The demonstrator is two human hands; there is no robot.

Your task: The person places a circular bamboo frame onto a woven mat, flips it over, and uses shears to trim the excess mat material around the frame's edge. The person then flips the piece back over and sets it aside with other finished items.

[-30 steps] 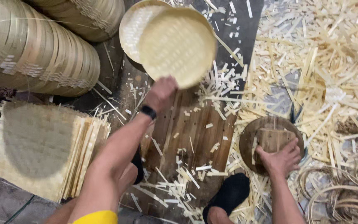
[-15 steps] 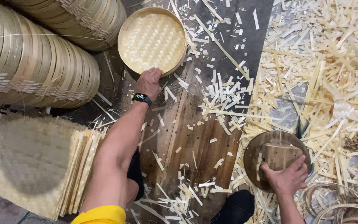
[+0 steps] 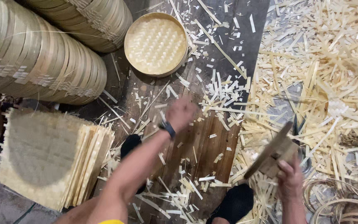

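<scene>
Littered plank floor [image 3: 204, 157], right hand [image 3: 290, 179] gripping tilted wooden disc [image 3: 270, 151]

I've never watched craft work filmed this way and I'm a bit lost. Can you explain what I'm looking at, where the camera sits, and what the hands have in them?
There is no machine here. A person wears a camera on the head, so you look down along their own two arms to the floor.

The left hand, with a dark watch on the wrist, is blurred and empty over a dark wooden board. The right hand grips a round wooden disc, tilted on edge.

Above the left hand lies a round woven bamboo tray. At left are a stack of square woven mats and rolls of stacked bamboo hoops. Pale bamboo offcuts cover the floor on the right. The dark shapes at the bottom look like the person's feet.
</scene>
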